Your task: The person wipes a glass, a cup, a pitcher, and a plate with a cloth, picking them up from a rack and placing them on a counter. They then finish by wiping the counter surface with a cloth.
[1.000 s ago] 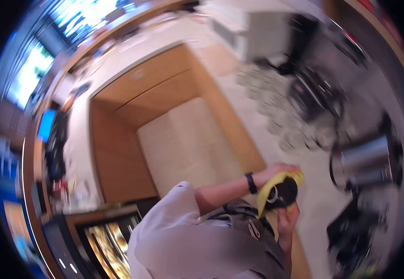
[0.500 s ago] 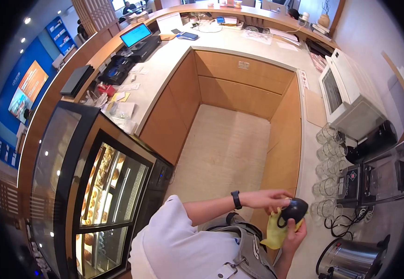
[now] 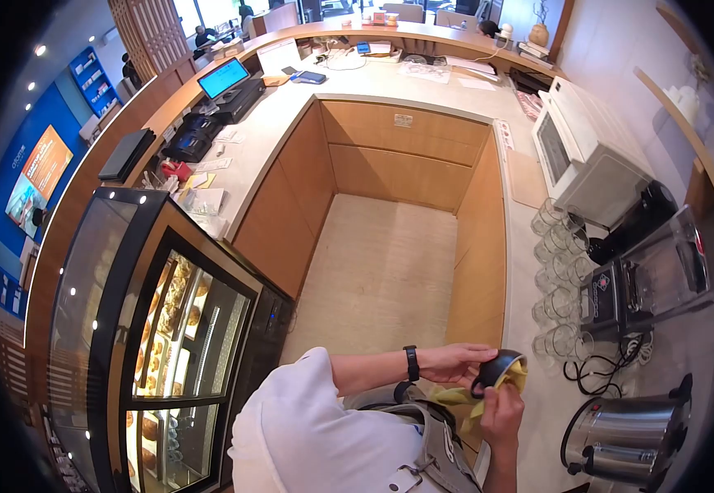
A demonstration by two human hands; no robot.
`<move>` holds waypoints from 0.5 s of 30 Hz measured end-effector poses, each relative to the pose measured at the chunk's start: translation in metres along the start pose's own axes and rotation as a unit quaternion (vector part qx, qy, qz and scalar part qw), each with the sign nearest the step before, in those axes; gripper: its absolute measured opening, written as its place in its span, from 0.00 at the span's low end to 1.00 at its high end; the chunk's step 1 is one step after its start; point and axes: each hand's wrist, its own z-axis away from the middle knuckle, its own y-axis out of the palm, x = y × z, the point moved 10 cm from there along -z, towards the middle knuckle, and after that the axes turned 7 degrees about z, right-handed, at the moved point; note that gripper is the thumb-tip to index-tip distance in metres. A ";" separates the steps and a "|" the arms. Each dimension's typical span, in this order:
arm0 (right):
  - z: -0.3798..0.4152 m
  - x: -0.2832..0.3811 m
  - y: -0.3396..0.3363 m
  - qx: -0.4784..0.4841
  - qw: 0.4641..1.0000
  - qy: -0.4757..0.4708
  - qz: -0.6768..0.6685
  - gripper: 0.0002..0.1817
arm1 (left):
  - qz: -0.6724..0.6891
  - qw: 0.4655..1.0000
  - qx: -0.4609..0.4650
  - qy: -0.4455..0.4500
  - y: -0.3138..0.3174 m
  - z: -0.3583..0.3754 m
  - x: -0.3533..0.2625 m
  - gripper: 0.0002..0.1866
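Note:
A black mug (image 3: 495,370) is tilted between my hands, its mouth turned to the right and its handle low on the left side. My left hand (image 3: 457,362), with a dark watch on the wrist, grips the mug from the left, thumb along its upper side. A yellow cloth (image 3: 514,380) is bunched at the mug's mouth, partly inside it, and another part hangs below the mug. My right hand (image 3: 502,413) pinches the cloth near the rim; its fingertips are partly hidden by the cloth.
On the right counter stand several clear glasses (image 3: 555,279), a blender base (image 3: 603,300), a steel urn (image 3: 624,440) and a white oven (image 3: 587,148). A lit pastry case (image 3: 180,353) is at my left. A screen (image 3: 224,78) stands on the far-left counter.
The mug has turned so its mouth faces right instead of its base facing up. My right hand has moved down from the mug's outside to the cloth at its mouth.

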 end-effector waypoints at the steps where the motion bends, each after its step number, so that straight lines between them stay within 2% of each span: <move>1: 0.008 -0.008 -0.007 -0.043 0.998 0.028 -0.044 0.12 | -0.015 0.999 0.009 0.027 0.008 -0.005 0.002 0.26; 2: 0.018 -0.016 -0.013 -0.087 0.991 0.058 -0.087 0.12 | -0.035 0.999 -0.002 0.039 0.011 -0.009 0.004 0.29; 4: 0.046 -0.042 -0.018 -0.168 0.968 0.109 -0.148 0.15 | -0.149 0.979 -0.030 0.139 0.035 -0.009 -0.001 0.29; 5: 0.059 -0.044 -0.022 -0.179 0.966 0.105 -0.156 0.15 | -0.204 0.960 -0.038 0.186 0.050 -0.008 -0.002 0.28; 6: 0.067 -0.045 -0.028 -0.192 0.963 0.098 -0.164 0.16 | -0.266 0.945 -0.014 0.189 0.051 -0.016 0.005 0.32; 8: 0.085 -0.049 -0.040 -0.195 0.959 0.105 -0.176 0.19 | -0.243 0.947 0.002 0.208 0.077 -0.015 0.014 0.34; 9: 0.095 -0.055 -0.043 -0.185 0.947 0.147 -0.216 0.20 | -0.227 0.952 0.013 0.206 0.088 -0.016 0.021 0.35; 11: 0.113 -0.068 -0.048 -0.204 0.911 0.189 -0.304 0.22 | -0.415 0.849 0.060 0.321 0.108 -0.018 0.022 0.37; 13: 0.129 -0.075 -0.054 -0.230 0.882 0.207 -0.355 0.21 | -0.564 0.719 0.077 0.400 0.141 -0.016 0.020 0.39; 15: 0.142 -0.072 -0.071 -0.242 0.886 0.204 -0.338 0.17 | -0.509 0.776 0.090 0.361 0.144 -0.028 0.030 0.37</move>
